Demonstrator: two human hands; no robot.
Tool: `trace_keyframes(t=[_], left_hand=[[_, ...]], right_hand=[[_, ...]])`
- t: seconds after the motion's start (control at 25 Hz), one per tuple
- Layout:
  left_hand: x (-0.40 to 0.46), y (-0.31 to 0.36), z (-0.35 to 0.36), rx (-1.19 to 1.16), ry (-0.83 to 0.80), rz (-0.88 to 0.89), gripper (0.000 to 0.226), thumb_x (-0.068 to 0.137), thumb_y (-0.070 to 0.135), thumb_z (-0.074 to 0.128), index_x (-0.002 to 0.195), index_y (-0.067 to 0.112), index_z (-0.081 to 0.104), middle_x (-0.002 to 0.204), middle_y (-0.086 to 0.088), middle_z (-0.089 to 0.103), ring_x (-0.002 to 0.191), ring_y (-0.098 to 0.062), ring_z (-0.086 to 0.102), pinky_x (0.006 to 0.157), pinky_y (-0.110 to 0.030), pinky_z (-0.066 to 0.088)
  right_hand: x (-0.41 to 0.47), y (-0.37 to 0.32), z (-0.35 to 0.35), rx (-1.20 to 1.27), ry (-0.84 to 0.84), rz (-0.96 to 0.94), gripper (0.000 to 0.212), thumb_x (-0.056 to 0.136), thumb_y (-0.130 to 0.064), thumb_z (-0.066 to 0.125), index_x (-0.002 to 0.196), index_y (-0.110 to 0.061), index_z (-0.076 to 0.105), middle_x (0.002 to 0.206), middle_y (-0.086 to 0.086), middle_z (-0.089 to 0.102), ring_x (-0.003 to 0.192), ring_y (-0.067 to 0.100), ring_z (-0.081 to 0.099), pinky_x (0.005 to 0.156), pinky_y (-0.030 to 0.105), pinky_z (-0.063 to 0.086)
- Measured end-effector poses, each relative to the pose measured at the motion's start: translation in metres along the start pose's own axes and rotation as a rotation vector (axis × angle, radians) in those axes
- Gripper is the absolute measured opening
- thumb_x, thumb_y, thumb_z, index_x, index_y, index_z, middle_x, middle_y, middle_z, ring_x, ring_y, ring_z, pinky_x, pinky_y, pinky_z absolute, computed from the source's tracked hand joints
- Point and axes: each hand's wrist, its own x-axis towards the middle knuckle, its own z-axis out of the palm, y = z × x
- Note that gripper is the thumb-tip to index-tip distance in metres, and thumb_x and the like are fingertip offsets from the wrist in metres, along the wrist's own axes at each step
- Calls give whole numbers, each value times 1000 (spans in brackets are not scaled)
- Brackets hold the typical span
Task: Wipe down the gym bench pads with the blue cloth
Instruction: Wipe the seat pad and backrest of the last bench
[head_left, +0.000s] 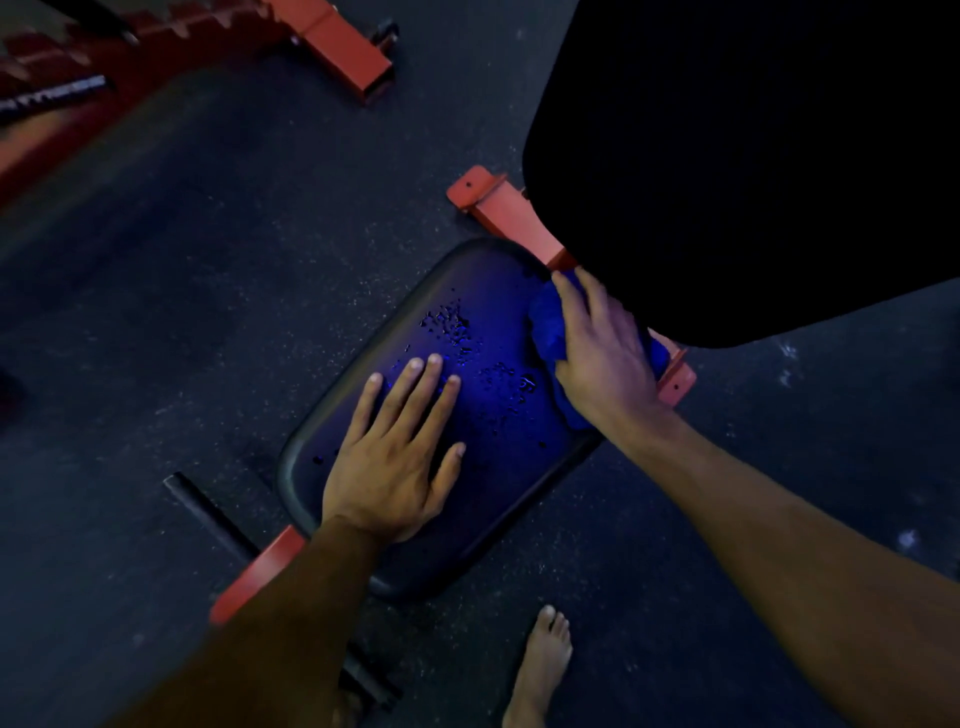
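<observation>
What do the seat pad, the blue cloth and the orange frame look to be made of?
Seat pad: probably vinyl or similar smooth upholstery, since droplets bead on its glossy surface.
Blue cloth: soft fabric, bunched in folds under the right hand; the exact weave cannot be told.
Orange frame: likely painted metal, with square-edged tubing, a flat end plate and a bolt hole.

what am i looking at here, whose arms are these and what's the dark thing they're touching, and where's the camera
There is one picture, taken by a camera worn on a person's head and looking down, so the two arms coming in from the bottom are that person's own. No machine is involved. The dark rounded shape is the seat pad of a gym bench with a red frame; the big black shape at top right is another pad. The left hand lies flat on the seat pad with straight fingers. The right hand presses a blue cloth on the seat pad's far edge. Droplets sit on the pad. A bare foot stands on the floor.
</observation>
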Motion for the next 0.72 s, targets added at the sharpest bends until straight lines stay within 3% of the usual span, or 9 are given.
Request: trace_keyframes(t=[0.2, 0.32, 0.44, 0.52, 0.6, 0.72], left_hand=[[0, 2, 0, 13, 25, 10, 65, 102, 45, 35, 157, 10, 37, 167, -12, 26, 155, -26, 23, 123, -57, 22], [0, 3, -2, 10, 27, 10, 64, 103, 44, 35, 157, 10, 37, 167, -12, 27, 155, -26, 23, 124, -56, 21], [1, 2, -2, -2, 10, 6, 64, 102, 44, 36, 157, 11, 37, 167, -11, 26, 156, -25, 23, 124, -56, 21], [0, 1, -2, -3, -1, 1, 64, 102, 45, 35, 157, 11, 38, 167, -10, 26, 156, -25, 23, 124, -56, 22], [0, 0, -1, -8, -1, 3, 64, 102, 45, 35, 157, 11, 38, 167, -10, 26, 155, -25, 24, 124, -56, 22], [-1, 0, -1, -22, -1, -4, 65, 102, 46, 34, 157, 11, 38, 168, -10, 25, 156, -25, 23, 124, -55, 22]], right_hand=[[81, -62, -11, -86, 36, -97, 48, 91, -14, 58, 136, -10, 44, 141, 15, 47, 120, 37, 53, 99, 46, 42], [130, -84, -24, 12, -128, -196, 35, 95, -24, 57, 127, -9, 51, 134, 15, 57, 121, 35, 56, 98, 40, 42], [113, -48, -14, 161, -57, -232, 44, 90, -18, 61, 132, -9, 52, 141, 12, 53, 129, 31, 51, 104, 34, 36], [65, -9, -11, 264, -15, -267, 68, 78, 3, 62, 144, -8, 47, 155, 5, 41, 140, 23, 41, 116, 24, 27], [10, 33, -10, 321, -31, -202, 86, 70, 15, 57, 150, -13, 42, 160, -6, 30, 142, 8, 33, 115, 18, 24], [-64, 80, -9, 317, -92, -38, 87, 78, 16, 55, 153, -22, 34, 161, -14, 20, 143, -3, 19, 121, 36, 27]])
